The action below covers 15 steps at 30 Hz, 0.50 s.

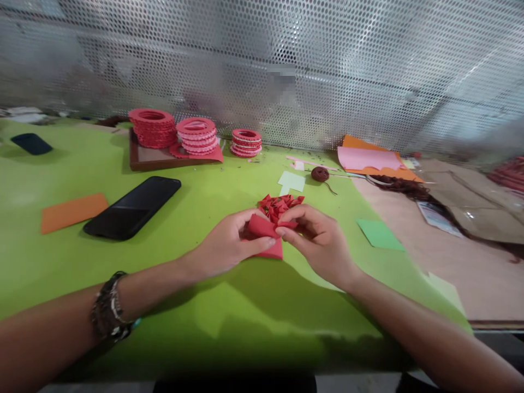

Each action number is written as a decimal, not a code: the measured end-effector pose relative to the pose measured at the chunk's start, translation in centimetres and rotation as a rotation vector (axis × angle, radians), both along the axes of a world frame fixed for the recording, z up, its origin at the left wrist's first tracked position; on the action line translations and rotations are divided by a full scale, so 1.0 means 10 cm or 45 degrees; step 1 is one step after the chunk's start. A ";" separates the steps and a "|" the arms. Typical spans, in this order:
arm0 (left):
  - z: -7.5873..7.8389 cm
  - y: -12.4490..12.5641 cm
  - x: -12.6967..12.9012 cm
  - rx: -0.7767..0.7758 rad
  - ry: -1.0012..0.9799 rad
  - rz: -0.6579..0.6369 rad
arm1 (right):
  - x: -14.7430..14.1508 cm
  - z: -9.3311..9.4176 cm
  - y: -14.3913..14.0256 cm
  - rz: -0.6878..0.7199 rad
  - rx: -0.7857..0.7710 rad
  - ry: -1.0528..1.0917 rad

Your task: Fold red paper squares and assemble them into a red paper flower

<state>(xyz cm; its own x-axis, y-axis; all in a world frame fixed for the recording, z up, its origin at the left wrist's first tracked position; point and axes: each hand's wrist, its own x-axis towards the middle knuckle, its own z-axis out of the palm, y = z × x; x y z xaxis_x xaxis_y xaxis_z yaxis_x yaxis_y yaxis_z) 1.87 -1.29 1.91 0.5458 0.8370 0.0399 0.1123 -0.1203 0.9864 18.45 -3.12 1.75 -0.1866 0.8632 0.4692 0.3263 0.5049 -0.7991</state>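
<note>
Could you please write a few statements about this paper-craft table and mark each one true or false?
1. Both hands, left hand and right hand, pinch one red paper piece. True.
2. The black phone lies to the right of the hands. False: it lies to their left, beside an orange card.
3. Stacks of red paper rings stand at the far side of the green table. True.
4. A pile of folded red pieces lies just beyond the hands. True.
5. The small green square is under the phone. False: it lies apart, right of the hands.
</note>
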 end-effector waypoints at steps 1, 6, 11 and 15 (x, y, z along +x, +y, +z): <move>0.00 0.00 0.00 0.024 0.014 0.017 | 0.00 0.01 0.00 0.015 -0.018 0.021; -0.01 0.02 0.00 0.071 0.005 0.118 | 0.00 0.02 0.01 0.054 -0.124 0.142; -0.04 0.05 0.00 0.018 -0.089 0.116 | 0.00 0.00 0.01 0.056 -0.173 0.225; -0.05 0.06 -0.02 0.101 0.006 0.118 | -0.02 -0.01 0.00 0.083 -0.168 0.244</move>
